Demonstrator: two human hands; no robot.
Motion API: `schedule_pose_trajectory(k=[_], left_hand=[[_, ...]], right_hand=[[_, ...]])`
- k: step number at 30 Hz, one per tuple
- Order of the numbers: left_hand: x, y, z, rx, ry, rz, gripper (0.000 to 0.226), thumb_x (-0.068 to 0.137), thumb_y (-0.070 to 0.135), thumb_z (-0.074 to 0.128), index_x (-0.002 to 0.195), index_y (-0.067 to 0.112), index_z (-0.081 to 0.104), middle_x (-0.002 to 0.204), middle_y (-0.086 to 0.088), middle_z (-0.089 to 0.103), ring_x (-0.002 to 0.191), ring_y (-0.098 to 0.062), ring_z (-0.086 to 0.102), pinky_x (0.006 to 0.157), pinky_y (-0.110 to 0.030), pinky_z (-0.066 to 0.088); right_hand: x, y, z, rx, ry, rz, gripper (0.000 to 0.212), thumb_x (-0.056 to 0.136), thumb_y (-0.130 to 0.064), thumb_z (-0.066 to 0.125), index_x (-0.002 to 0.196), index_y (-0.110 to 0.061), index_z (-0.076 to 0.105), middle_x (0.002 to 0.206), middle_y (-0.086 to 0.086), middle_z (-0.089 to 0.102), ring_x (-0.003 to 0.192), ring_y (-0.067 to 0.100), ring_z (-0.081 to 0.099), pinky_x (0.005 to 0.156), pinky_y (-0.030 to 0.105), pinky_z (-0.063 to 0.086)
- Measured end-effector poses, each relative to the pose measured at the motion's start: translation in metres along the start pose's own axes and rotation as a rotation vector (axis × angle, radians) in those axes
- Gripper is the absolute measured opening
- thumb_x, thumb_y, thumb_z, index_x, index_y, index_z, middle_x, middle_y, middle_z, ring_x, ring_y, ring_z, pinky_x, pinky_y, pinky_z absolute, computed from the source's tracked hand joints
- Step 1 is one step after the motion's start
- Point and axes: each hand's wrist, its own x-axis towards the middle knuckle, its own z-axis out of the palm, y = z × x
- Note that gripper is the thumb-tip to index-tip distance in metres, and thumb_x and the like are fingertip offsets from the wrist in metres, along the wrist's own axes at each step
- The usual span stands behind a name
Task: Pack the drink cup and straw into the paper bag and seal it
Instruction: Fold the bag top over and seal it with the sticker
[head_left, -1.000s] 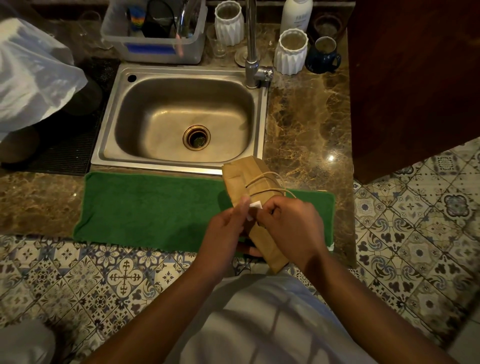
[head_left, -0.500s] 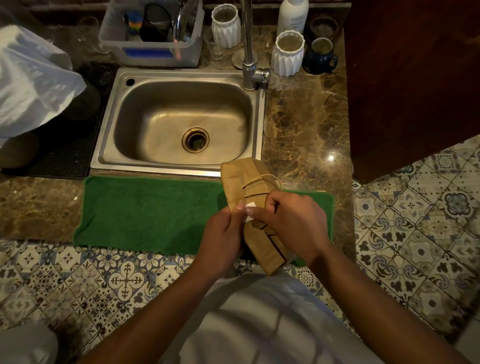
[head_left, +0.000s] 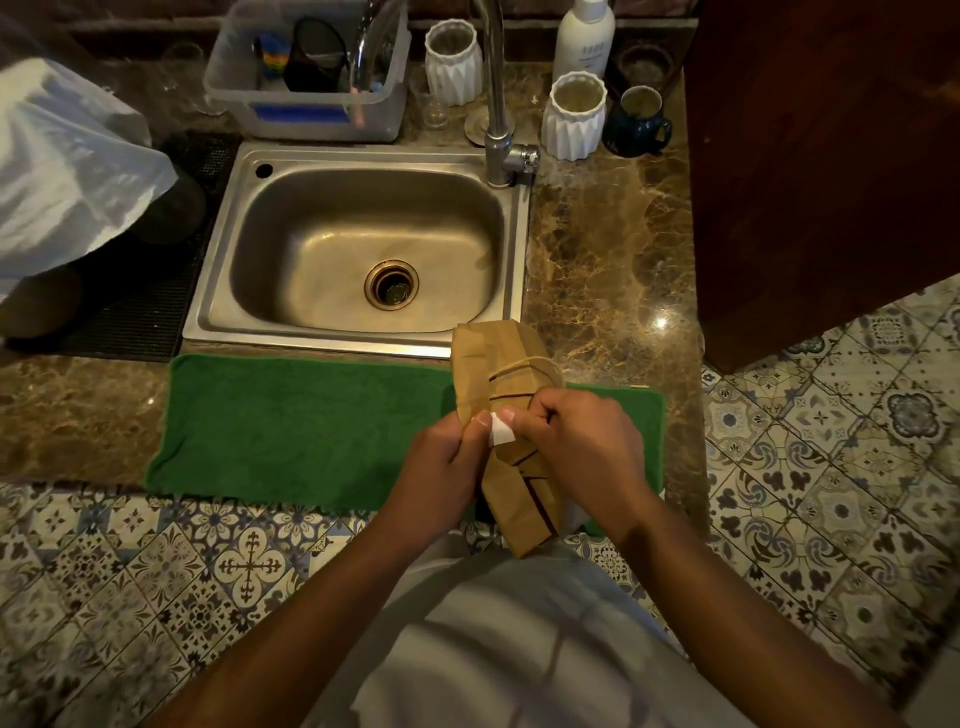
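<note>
A brown paper bag (head_left: 496, 358) with a folded top and string handles lies tilted over the right end of a green towel (head_left: 301, 426). My left hand (head_left: 441, 462) and my right hand (head_left: 582, 452) meet on the bag's middle. Between their fingertips is a small white sticker (head_left: 501, 431), pinched against the paper. The cup and straw are not visible; the bag hides whatever is inside.
A steel sink (head_left: 363, 249) with a tap (head_left: 493, 104) sits behind the towel. White ribbed cups (head_left: 574, 117), a dark mug (head_left: 639, 122), a bottle (head_left: 584, 36) and a plastic bin (head_left: 306, 73) line the back. A white plastic bag (head_left: 67, 166) lies left; a wooden cabinet (head_left: 831, 156) stands right.
Both hands have stayed on the bag. The white sticker has come lower onto the bag's fold, with both thumbs pressed beside it. The string handles lie flatter.
</note>
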Motion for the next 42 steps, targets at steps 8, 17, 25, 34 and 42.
schedule_pose_trajectory(k=[8,17,25,34,42], left_hand=[[0.004,0.003,-0.002,-0.041,0.001,-0.020,0.038,0.107,0.021,0.048,0.081,-0.004,0.059,0.072,-0.023,0.061,0.063,-0.029,0.053,0.064,-0.052,0.046],[0.004,0.003,-0.003,-0.054,-0.011,-0.064,0.042,0.106,0.021,0.051,0.073,-0.006,0.053,0.062,-0.009,0.052,0.057,-0.019,0.045,0.054,-0.043,0.038],[0.002,0.004,-0.007,-0.017,-0.046,-0.028,0.042,0.107,0.020,0.049,0.072,-0.002,0.052,0.060,-0.012,0.052,0.057,-0.017,0.045,0.056,-0.043,0.041],[0.005,0.004,-0.013,-0.006,-0.076,-0.032,0.042,0.101,0.036,0.048,0.070,0.007,0.053,0.057,0.006,0.052,0.052,-0.012,0.044,0.055,-0.038,0.039],[0.007,0.008,-0.013,-0.008,-0.096,-0.026,0.038,0.107,0.024,0.049,0.073,0.010,0.059,0.059,-0.001,0.052,0.052,-0.009,0.046,0.055,-0.036,0.038]], right_hand=[[-0.003,0.003,0.001,0.047,-0.051,0.018,0.050,0.084,-0.070,0.055,0.069,-0.023,0.055,0.060,-0.005,0.060,0.059,0.009,0.056,0.054,0.032,0.040],[-0.005,0.011,-0.001,0.016,-0.030,0.006,0.049,0.089,-0.067,0.052,0.069,-0.021,0.057,0.059,-0.006,0.059,0.058,0.008,0.055,0.053,0.029,0.036],[-0.003,0.009,0.001,0.017,-0.040,0.018,0.055,0.089,-0.068,0.052,0.066,-0.018,0.058,0.055,-0.006,0.055,0.053,0.007,0.051,0.051,0.027,0.035],[-0.003,0.008,0.002,0.089,-0.055,0.044,0.049,0.082,-0.070,0.056,0.070,-0.023,0.056,0.056,-0.015,0.058,0.052,0.004,0.051,0.052,0.027,0.035],[-0.004,0.002,-0.003,0.061,-0.027,0.034,0.057,0.085,-0.071,0.055,0.069,-0.017,0.060,0.057,-0.003,0.065,0.060,0.012,0.063,0.060,0.036,0.052]])
